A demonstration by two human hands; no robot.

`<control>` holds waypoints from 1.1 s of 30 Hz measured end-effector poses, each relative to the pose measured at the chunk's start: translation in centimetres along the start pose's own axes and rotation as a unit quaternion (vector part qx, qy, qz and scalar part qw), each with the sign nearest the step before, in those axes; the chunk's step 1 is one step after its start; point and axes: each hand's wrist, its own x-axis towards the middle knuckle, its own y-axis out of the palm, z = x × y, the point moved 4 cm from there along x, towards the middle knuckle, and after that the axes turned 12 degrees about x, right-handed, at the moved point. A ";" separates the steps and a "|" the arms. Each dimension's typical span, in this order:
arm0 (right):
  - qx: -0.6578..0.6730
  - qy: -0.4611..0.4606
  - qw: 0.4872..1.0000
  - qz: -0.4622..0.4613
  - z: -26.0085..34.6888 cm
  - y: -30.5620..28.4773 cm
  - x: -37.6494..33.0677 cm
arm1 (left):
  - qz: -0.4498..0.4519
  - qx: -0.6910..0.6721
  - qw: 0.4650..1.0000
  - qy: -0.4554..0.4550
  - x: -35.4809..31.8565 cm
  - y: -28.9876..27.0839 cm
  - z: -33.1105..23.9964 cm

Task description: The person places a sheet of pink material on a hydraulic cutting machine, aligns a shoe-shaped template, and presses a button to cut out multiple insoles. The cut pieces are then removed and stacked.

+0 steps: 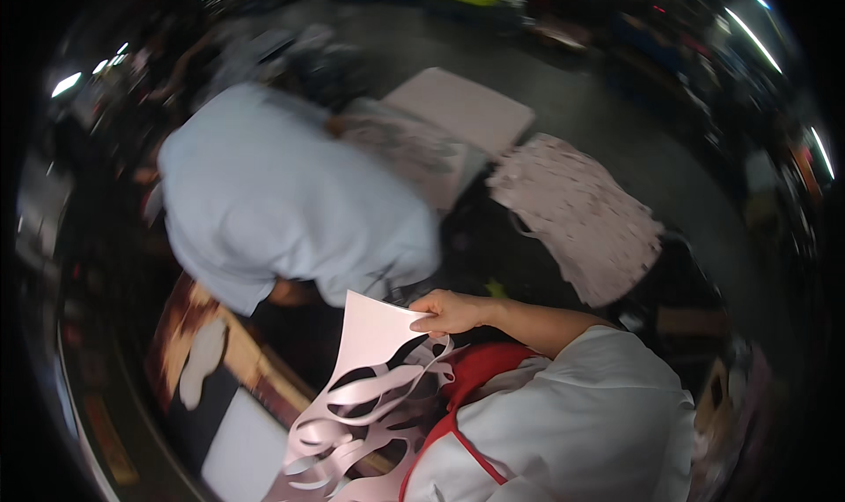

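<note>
My right hand is closed on the upper corner of a pale pink sheet, pinching its edge between thumb and fingers. Curved, elongated holes are cut through this sheet, leaving a web of thin strips that hangs down across my red apron. The sheet's lower end runs out of the picture at the bottom. My left hand does not show. Left of the sheet, a pale sole-shaped piece lies on a dark surface, with a flat whitish board below it.
A person in a light blue shirt bends over close by at the left. Beyond are a smooth pink sheet stack, a blurred patterned pink sheet and a ragged pile of pink pieces. A worn wooden edge runs at lower left.
</note>
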 end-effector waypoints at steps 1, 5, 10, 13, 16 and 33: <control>0.020 -0.021 0.999 -0.025 -0.1 -1.5 -2.6 | 0.021 -0.043 0.999 0.024 0.7 0.8 -1.6; 0.073 -0.060 0.980 -0.175 -0.3 -7.0 -12.1 | 0.098 -0.182 0.971 0.117 1.7 2.9 -9.6; 0.116 -0.115 0.892 -0.422 -1.7 -13.5 -22.5 | 0.166 -0.306 0.917 0.193 -0.6 2.9 -19.7; 0.152 -0.157 0.845 -0.488 -3.3 -18.2 -28.4 | 0.193 -0.350 0.889 0.222 -2.6 2.8 -24.7; 0.145 -0.122 0.828 -0.528 -5.8 -23.0 -35.1 | 0.220 -0.390 0.861 0.241 -6.5 3.4 -29.9; 0.128 -0.129 0.618 -0.765 -12.2 -36.5 -67.2 | 0.603 -0.393 0.565 0.404 -32.9 1.0 -59.6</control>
